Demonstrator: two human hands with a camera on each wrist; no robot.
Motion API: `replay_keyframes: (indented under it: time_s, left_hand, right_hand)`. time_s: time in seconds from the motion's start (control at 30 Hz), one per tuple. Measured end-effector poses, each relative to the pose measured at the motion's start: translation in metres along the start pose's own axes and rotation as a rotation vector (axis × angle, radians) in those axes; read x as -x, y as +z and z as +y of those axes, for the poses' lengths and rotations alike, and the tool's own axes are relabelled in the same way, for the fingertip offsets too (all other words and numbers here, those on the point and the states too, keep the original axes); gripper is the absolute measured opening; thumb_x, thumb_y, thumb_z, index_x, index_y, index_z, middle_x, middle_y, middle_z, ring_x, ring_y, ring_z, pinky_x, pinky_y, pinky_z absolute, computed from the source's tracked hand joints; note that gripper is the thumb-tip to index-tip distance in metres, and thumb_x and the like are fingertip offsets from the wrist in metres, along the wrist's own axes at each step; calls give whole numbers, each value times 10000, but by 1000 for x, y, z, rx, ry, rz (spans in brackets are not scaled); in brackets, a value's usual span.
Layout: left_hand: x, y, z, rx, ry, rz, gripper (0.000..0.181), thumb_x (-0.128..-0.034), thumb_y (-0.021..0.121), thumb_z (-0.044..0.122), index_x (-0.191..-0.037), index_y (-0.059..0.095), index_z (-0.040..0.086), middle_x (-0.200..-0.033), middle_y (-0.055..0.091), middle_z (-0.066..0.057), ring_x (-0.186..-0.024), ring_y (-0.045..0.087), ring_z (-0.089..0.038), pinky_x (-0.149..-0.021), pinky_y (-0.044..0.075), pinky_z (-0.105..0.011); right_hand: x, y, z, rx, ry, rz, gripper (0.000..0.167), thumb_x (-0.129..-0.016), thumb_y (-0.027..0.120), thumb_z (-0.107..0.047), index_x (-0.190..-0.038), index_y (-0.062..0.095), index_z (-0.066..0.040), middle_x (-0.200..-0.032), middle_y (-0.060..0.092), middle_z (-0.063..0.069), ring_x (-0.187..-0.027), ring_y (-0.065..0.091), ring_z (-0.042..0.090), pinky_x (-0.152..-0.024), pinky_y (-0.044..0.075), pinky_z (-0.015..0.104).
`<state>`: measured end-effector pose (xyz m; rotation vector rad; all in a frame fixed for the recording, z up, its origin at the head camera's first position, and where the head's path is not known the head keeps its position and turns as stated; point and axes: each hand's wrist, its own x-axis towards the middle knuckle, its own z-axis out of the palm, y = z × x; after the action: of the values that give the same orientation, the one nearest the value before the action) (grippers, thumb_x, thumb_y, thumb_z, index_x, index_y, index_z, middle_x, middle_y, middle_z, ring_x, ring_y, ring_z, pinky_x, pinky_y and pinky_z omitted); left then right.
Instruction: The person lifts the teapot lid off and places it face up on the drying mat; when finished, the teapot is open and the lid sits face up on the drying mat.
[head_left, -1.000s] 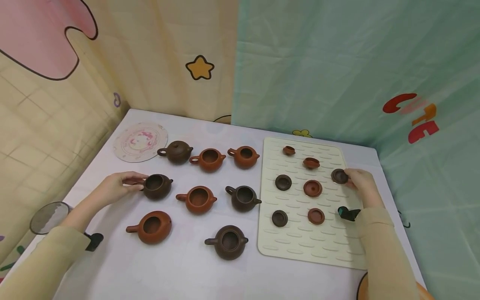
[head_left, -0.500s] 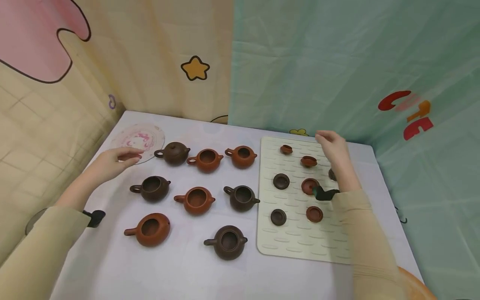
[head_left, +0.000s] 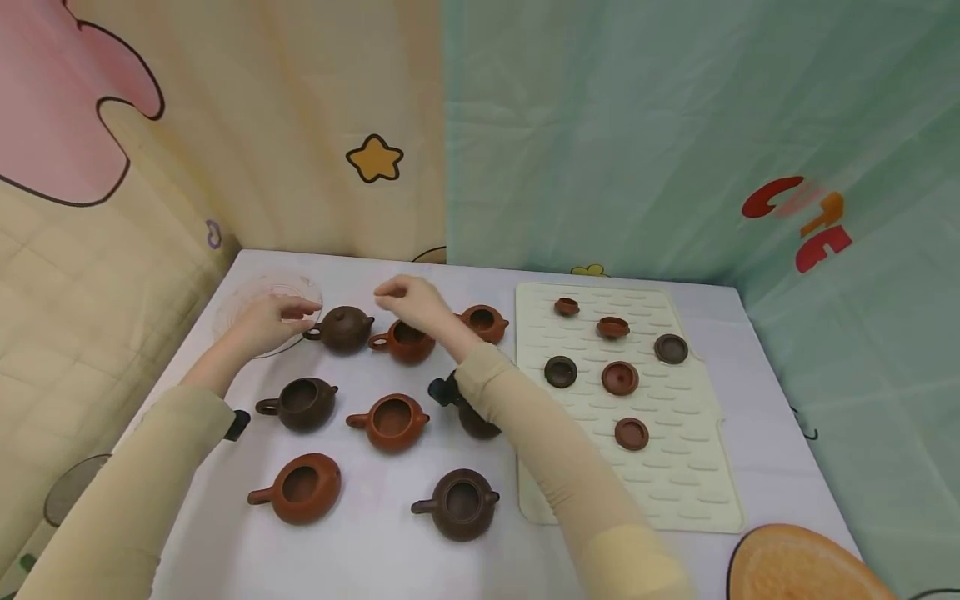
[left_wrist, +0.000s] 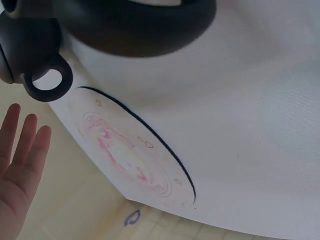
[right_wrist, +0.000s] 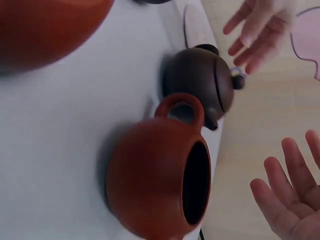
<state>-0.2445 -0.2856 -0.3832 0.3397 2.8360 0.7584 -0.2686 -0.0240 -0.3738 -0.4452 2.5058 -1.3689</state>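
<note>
In the head view my left hand (head_left: 266, 323) hovers with relaxed fingers beside the handle of a lidded dark brown teapot (head_left: 346, 331). The left wrist view shows a gap between its fingertips and a dark loop handle (left_wrist: 49, 80). My right hand (head_left: 420, 306), fingers loose and empty, hangs over an orange-brown lidless teapot (head_left: 408, 346). In the right wrist view the lidded teapot (right_wrist: 200, 80) lies between the two hands. Below stand a dark teapot (head_left: 298, 404) and orange-brown teapots (head_left: 390, 423), (head_left: 300, 489). My right forearm partly hides another dark teapot (head_left: 480, 423).
A cream textured mat (head_left: 675, 475) at right bears several small lids, among them a dark lid (head_left: 671, 348) and a reddish lid (head_left: 620, 377). Another dark teapot (head_left: 461, 504) stands near the front. A round pink-patterned print (head_left: 247, 292) lies at back left. Curtains (head_left: 585, 150) border the table.
My left hand let go of the dark teapot's handle and moved up toward the lidded teapot. My right hand left the dark lid on the mat and swung left over the back teapots.
</note>
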Motion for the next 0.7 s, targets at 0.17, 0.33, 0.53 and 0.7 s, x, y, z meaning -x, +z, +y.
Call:
replay_keyframes:
  time_s: [0.17, 0.33, 0.53, 0.7]
  left_hand:
    - [-3, 14, -11, 23, -24, -50, 385, -946, 628, 105, -1298, 579, -45, -1270, 605, -299, -1178, 573, -483, -970, 450, -593]
    - [-9, 26, -13, 25, 27, -18, 358, -927, 638, 51, -1270, 596, -43, -1144, 674, -285, -1093, 632, -456, -887, 481, -534]
    - [-15, 27, -19, -8, 8, 31, 314, -938, 620, 38, -1250, 638, 10, -1084, 706, -252, -1025, 652, -424, -787, 485, -437]
    - [-17, 22, -25, -8, 2, 50, 311, -935, 624, 43, -1243, 648, 11, -1074, 708, -248, -1007, 653, -406, -766, 481, -392]
  right_hand:
    - [-18, 44, -13, 106, -38, -21, 231, -962, 637, -239, -1151, 718, -134, -1147, 714, 15, -1045, 637, 135, -837, 478, 181]
    - [-28, 61, -18, 214, -15, -6, 224, -948, 655, -221, -1144, 727, -142, -1149, 717, 1, -1049, 644, 121, -798, 486, 167]
    - [-35, 68, -17, 267, 30, -4, 220, -933, 677, -197, -1137, 744, -154, -1142, 730, -23, -1051, 646, 107, -786, 487, 153]
    - [-43, 75, -22, 331, 22, 1, 211, -916, 702, -207, -1119, 755, -178, -1118, 736, -58, -1045, 642, 82, -822, 469, 132]
